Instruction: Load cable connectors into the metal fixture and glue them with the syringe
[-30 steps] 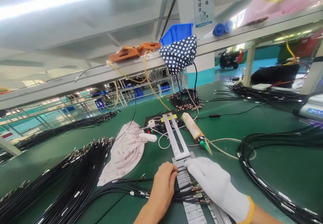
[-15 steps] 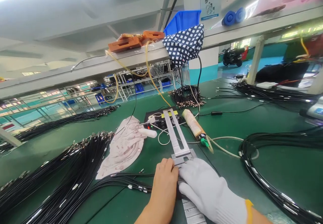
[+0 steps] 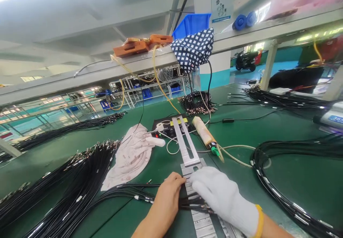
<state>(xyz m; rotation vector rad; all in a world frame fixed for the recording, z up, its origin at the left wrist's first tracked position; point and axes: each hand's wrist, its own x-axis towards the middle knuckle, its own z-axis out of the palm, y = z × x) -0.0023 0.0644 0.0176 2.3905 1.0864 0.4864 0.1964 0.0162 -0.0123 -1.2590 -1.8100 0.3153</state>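
Observation:
My bare left hand (image 3: pixel 163 202) is beside a slotted metal fixture (image 3: pixel 203 223), thumb and fingers pinched on a thin black cable at the fixture's left edge. My right hand (image 3: pixel 223 195), in a white glove with a yellow cuff, rests over the fixture's right side. Its fingers are curled together, and whatever lies under them is hidden. A bundle of black cables (image 3: pixel 120 193) runs in from the left, passes beneath my left hand and crosses the fixture. The fixture's long slotted arm (image 3: pixel 183 141) reaches forward over a black control box (image 3: pixel 175 123).
A pinkish cloth (image 3: pixel 131 155) lies left of the box. To its right is a wrapped tool handle (image 3: pixel 203 130) with a green tip. Black cable bundles lie at left (image 3: pixel 88 181) and coiled at right (image 3: pixel 278 191). A shelf rail (image 3: pixel 88 70) spans above the green table (image 3: pixel 233 130).
My hands have moved apart. The left has drawn back to the left, the right has shifted slightly rightward, and the cables crossing the fixture between them now show. The view has shifted slightly.

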